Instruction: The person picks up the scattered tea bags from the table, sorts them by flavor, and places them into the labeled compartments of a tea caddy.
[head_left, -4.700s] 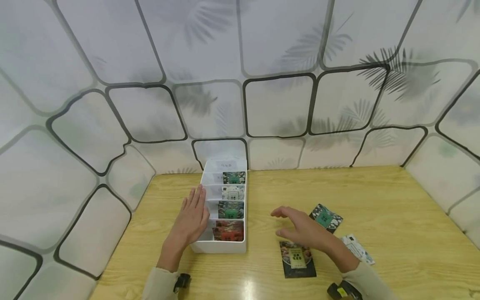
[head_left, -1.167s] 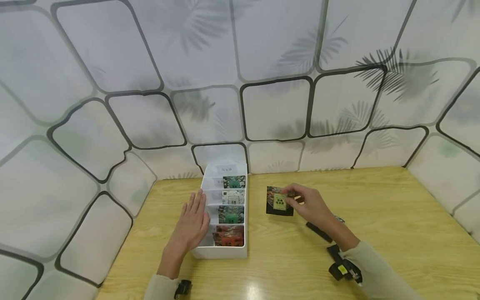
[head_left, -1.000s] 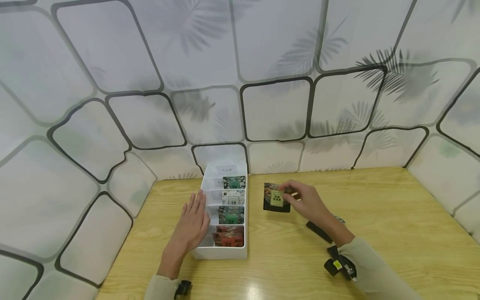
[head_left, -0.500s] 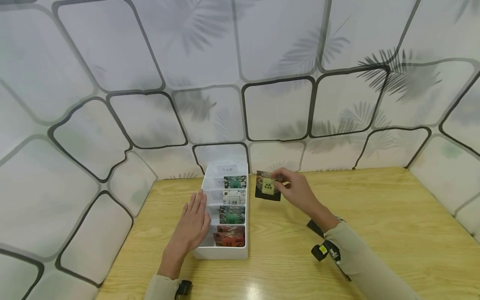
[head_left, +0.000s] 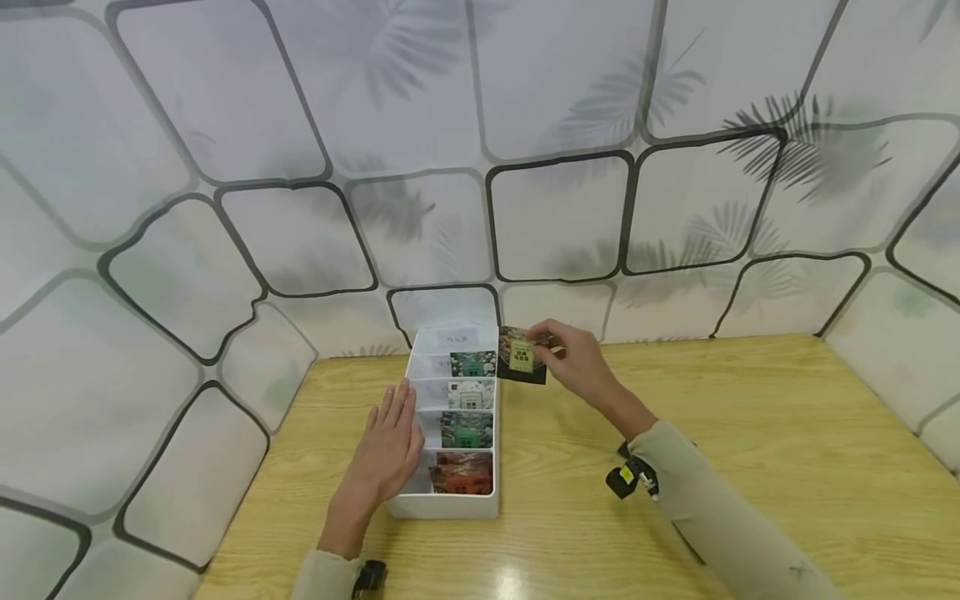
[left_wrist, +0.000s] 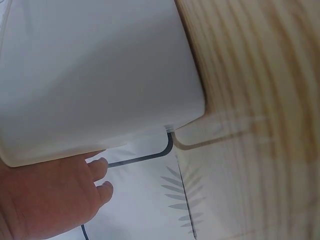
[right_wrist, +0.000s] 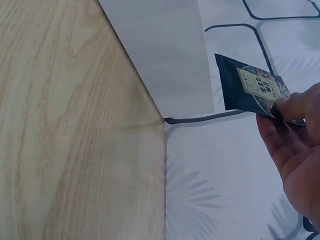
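Between thumb and fingers my right hand point(head_left: 573, 362) pinches a dark tea sachet point(head_left: 522, 357) with a yellow-green label, raised at the back right edge of a white divided box point(head_left: 442, 506). The right wrist view shows the sachet point(right_wrist: 250, 85) tilted, held by one end, near the box's side wall point(right_wrist: 165, 55). Straight-fingered, my left hand point(head_left: 382, 450) rests along the box's left rim. Upright inside are red sachets point(head_left: 461, 475) in front, then green sachets point(head_left: 467, 431), a white sachet point(head_left: 471, 394) and a dark green sachet point(head_left: 472, 364). The rearmost compartment shows a printed label point(head_left: 456, 339).
The box stands on a wood-grain table point(head_left: 555, 533) against a patterned wall covering point(head_left: 558, 217). Dark bits of other items show beside the right sleeve point(head_left: 720, 508), which hides most of them. A small black camera point(head_left: 626, 479) sits on the right wrist.
The right hand has picked the yellow-labelled sachet up from the table and carried it up and left to the box's back corner. The left hand has stayed on the rim.
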